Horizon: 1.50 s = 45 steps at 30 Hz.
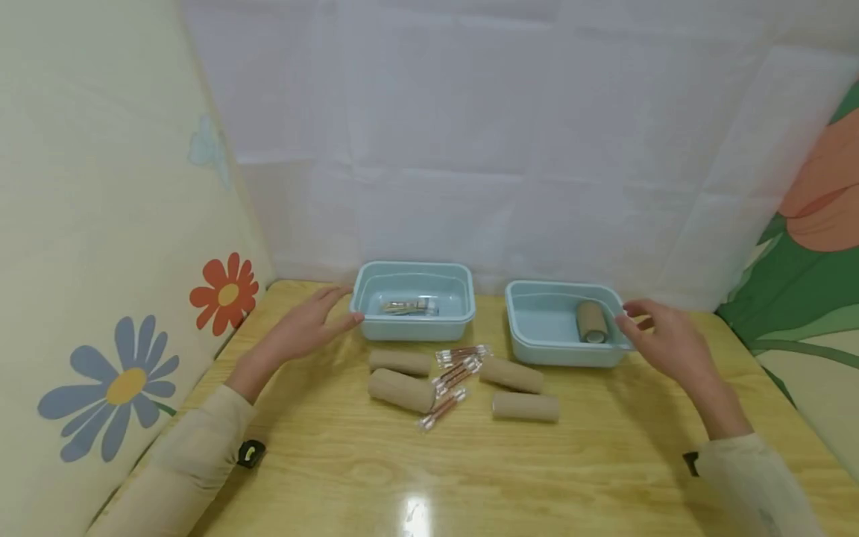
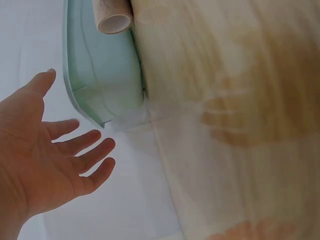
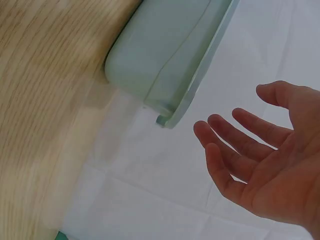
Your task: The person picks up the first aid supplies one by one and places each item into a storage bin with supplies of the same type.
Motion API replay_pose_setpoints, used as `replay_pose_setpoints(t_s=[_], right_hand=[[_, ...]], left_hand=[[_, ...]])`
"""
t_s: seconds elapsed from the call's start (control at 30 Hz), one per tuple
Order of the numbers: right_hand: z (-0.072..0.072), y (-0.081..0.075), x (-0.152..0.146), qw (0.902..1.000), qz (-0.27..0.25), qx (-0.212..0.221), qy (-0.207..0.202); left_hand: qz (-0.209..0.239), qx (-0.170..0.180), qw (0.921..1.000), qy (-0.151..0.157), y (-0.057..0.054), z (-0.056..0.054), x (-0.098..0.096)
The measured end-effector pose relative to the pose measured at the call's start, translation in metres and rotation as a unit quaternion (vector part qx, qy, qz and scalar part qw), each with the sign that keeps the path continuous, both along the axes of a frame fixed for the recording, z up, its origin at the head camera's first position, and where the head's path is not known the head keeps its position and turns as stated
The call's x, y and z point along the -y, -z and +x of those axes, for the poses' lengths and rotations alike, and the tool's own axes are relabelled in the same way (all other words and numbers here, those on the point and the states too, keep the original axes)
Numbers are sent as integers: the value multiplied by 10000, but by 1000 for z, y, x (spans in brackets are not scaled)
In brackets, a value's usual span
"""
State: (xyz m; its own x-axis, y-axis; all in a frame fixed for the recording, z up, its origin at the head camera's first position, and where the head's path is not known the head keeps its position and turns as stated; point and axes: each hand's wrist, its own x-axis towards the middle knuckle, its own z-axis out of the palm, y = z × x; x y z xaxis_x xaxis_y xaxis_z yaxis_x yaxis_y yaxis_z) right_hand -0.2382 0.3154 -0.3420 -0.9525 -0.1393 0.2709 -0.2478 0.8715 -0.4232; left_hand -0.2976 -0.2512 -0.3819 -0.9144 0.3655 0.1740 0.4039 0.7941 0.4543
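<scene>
My left hand (image 1: 305, 326) is at the left end of a light blue bin (image 1: 416, 330), thumb and fingers spread near its rim. A small bundle of clear-wrapped sticks (image 1: 406, 306) lies inside that bin. At the right end of a second light blue bin (image 1: 567, 354) is my right hand (image 1: 667, 344), with loosely bent fingers near the rim. This bin holds a tan roll (image 1: 591, 321) with a white core. In the wrist views, the left hand (image 2: 45, 150) and right hand (image 3: 265, 160) hold nothing; whether either touches a bin is unclear.
In front of the bins, several more tan rolls (image 1: 401, 390) lie on the wooden table (image 1: 322, 477). Clear packets of brown, white-ended sticks (image 1: 443, 408) lie among them. A white sheet (image 1: 436, 209) hangs behind, with flower-patterned panels at both sides.
</scene>
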Motion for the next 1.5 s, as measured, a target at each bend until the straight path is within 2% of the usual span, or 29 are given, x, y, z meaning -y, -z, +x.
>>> replay_pose_setpoints(t_s=[0.13, 0.37, 0.57, 0.73, 0.97, 1.2, 1.5], right_hand=[[2, -2, 7, 9998, 35, 8, -196], [8, -8, 18, 9989, 153, 203, -383], [16, -15, 26, 9980, 262, 332, -462], [23, -21, 32, 9975, 357, 294, -540], [32, -26, 43, 9963, 473, 317, -644], [38, -27, 51, 9960, 387, 59, -799], [37, -9, 67, 9910, 194, -128, -1320]], left_hand=[[194, 158, 9997, -24, 2, -1, -1], [646, 144, 9977, 135, 4, -6, -9], [919, 216, 9955, 18, 2, -4, -16], [1149, 75, 9931, 228, 2, -7, -21], [1140, 44, 9932, 250, 8, -10, -22], [909, 101, 9957, 152, 3, -9, -22], [951, 281, 9950, 133, 7, -8, -21]])
